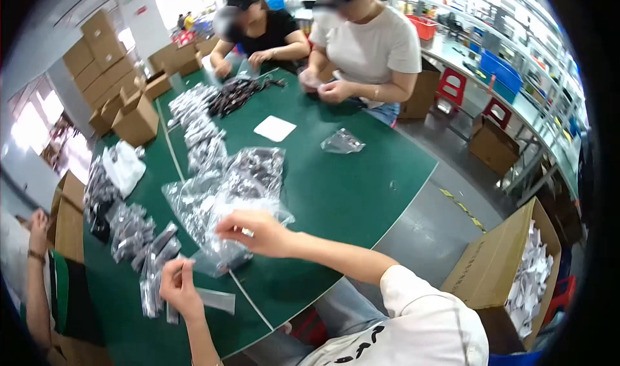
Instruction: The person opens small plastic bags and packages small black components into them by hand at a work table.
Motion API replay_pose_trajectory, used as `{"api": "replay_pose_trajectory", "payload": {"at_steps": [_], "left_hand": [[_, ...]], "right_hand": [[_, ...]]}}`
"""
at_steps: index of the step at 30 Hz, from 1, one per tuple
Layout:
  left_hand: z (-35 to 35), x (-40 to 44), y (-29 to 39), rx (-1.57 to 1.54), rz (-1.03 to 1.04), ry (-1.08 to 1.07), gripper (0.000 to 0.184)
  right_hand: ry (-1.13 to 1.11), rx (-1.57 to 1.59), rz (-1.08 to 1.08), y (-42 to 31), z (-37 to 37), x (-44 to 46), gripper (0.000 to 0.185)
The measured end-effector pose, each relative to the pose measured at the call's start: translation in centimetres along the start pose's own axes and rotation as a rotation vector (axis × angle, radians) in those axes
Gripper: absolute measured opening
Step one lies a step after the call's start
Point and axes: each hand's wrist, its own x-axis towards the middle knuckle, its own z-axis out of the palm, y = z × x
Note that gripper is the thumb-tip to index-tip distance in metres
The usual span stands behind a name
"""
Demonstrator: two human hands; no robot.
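Observation:
My left hand is closed in a pinch over the green table, beside a row of small packed clear bags. The edge of a clear plastic bag lies close to its fingertips; what they hold is too small to tell. To the right, my right hand has its fingers curled together above a heap of large clear bags. A small pale bit shows at its fingers, but I cannot make out what it is. A flat clear strip lies just right of my left hand.
Two people sit across the green table; another person's arm is at the left. On the table are a white card, a small clear bag, dark packets and a white bag. A carton of paper scraps stands right.

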Motion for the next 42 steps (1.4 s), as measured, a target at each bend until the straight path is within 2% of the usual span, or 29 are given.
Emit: {"api": "replay_pose_trajectory", "payload": {"at_steps": [6,12,16,27,34,42], "left_hand": [[0.2,0.0,0.8,0.022,0.082,0.015,0.005],[-0.1,-0.3,0.6,0.064,-0.004,0.062,0.007],[0.1,-0.2,0.6,0.042,0.053,0.106,0.010],[0.5,-0.8,0.5,-0.079,0.044,0.023,0.009],[0.9,-0.5,0.2,0.020,-0.029,-0.075,0.014],[0.7,-0.4,0.6,0.032,-0.038,-0.132,0.009]], "right_hand": [[-0.011,-0.013,-0.044,0.1,0.2,-0.3,0.015],[0.009,0.016,-0.064,0.1,0.3,-0.3,0.015],[-0.012,0.021,-0.045,-0.3,0.3,-0.3,0.015],[0.001,0.070,-0.055,-0.4,0.3,-0.2,0.015],[0.039,0.114,-0.046,-0.2,-0.2,0.0,0.013],[0.065,0.131,-0.067,0.0,-0.1,0.0,0.014]]}}
